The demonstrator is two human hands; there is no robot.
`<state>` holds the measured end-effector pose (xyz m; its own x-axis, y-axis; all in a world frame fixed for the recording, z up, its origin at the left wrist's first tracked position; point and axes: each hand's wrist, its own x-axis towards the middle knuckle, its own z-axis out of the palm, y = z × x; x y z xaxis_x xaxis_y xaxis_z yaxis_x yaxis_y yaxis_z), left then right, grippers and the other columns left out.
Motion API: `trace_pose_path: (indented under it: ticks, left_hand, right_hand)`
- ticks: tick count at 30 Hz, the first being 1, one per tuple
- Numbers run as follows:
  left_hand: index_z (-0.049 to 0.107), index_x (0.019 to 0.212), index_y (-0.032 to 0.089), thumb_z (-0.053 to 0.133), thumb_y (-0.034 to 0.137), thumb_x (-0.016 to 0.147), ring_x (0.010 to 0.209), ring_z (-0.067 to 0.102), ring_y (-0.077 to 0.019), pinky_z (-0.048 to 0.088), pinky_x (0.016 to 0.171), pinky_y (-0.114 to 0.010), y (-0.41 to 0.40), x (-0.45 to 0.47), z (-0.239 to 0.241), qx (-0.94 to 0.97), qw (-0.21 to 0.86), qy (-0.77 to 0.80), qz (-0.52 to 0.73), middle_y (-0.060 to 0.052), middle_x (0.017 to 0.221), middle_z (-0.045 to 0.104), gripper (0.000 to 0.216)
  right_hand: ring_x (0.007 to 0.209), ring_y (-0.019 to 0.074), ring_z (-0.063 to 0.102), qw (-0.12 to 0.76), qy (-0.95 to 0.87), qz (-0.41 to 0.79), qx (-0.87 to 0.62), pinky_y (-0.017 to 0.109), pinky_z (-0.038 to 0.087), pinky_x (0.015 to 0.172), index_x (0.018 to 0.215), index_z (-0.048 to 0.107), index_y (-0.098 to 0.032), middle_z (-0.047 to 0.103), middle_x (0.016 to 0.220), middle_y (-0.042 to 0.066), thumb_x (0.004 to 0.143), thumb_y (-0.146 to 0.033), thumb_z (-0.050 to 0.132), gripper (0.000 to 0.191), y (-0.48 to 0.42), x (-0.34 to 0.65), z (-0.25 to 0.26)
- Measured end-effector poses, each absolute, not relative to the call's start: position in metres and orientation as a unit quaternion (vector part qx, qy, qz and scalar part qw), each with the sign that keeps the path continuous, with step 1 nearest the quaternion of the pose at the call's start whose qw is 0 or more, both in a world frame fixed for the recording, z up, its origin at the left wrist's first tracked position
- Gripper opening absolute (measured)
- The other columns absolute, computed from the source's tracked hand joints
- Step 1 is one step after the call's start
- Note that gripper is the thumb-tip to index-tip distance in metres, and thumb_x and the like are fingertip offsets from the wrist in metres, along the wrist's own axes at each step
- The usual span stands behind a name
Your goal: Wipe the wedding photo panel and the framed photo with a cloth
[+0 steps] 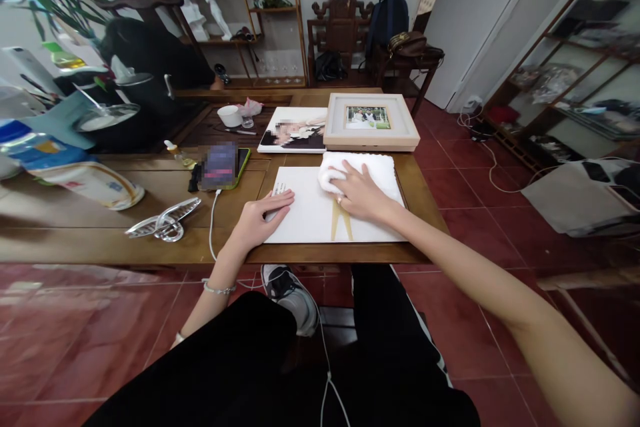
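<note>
On the wooden table in front of me lies a flat white board (300, 223) with small printed text near its left edge and a tan V-shaped piece (342, 221) low in its middle. My left hand (261, 217) rests on the board's left side, fingers stretched out and holding nothing. A white fluffy cloth (383, 170) covers the board's upper right part. Over the cloth's bunched left end, my right hand (357, 190) presses down with its fingers bent around it. The underside of that hand is hidden.
Behind the board are a photo panel (293, 137) and a framed picture (369, 117). To the left lie a phone (220, 167) on a white cable, a silver hair claw (167, 220), a dropper bottle (180, 155) and a blue-white packet (70, 170). The table's front edge (320, 253) is near my knees.
</note>
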<state>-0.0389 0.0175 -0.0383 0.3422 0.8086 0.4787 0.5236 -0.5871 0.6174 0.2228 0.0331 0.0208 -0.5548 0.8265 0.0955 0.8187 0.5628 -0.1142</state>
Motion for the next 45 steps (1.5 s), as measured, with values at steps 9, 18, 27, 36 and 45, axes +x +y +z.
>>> trace_pose_path:
  ticks: [9,18,27,36,45]
  left_hand:
    - [0.073,0.107,0.022,0.057,0.029,0.089,0.113,0.065,-0.0237,0.041,0.111,-0.048,0.018,-0.038,-0.038,0.803,0.171,0.41,0.397,-0.006,0.115,0.07,0.025]
    - [0.073,0.108,0.023,0.056,0.03,0.089,0.114,0.064,-0.0241,0.041,0.111,-0.049,0.019,-0.039,-0.039,0.802,0.179,0.414,0.392,-0.006,0.117,0.069,0.026]
    - [0.073,0.109,0.024,0.056,0.029,0.089,0.114,0.064,-0.0242,0.042,0.111,-0.048,0.02,-0.04,-0.039,0.8,0.177,0.416,0.393,-0.004,0.117,0.069,0.026]
    - [0.074,0.108,0.023,0.056,0.03,0.089,0.115,0.063,-0.0236,0.041,0.111,-0.047,0.019,-0.04,-0.04,0.8,0.186,0.413,0.394,-0.005,0.118,0.069,0.026]
    - [0.071,0.115,0.022,0.054,0.033,0.093,0.118,0.062,-0.0236,0.041,0.111,-0.044,0.015,-0.039,-0.034,0.802,0.181,0.414,0.392,-0.006,0.122,0.067,0.03]
  right_hand:
    - [0.142,0.046,0.021,0.054,-0.923,-0.007,-0.381,0.076,0.014,0.106,0.12,0.068,-0.024,0.036,0.154,0.012,0.089,-0.024,0.051,0.035,-0.042,0.184,0.01]
    - [0.143,0.038,0.024,0.026,-0.921,0.043,-0.385,0.071,0.021,0.108,0.125,0.064,-0.025,0.041,0.152,0.009,0.091,-0.025,0.049,0.037,-0.03,0.2,0.027]
    - [0.14,0.0474,0.022,0.041,-0.879,-0.036,-0.474,0.077,0.019,0.103,0.13,0.059,-0.023,0.036,0.153,0.014,0.092,-0.025,0.047,0.04,0.037,0.165,0.01]
    - [0.141,0.043,0.026,0.041,-0.933,-0.025,-0.357,0.068,0.02,0.11,0.115,0.07,-0.025,0.038,0.153,0.012,0.088,-0.023,0.052,0.032,-0.068,0.178,0.018]
    - [0.142,0.0432,0.023,0.041,-0.871,-0.022,-0.489,0.072,0.022,0.106,0.126,0.062,-0.022,0.039,0.152,0.013,0.091,-0.024,0.048,0.038,0.012,0.188,0.017]
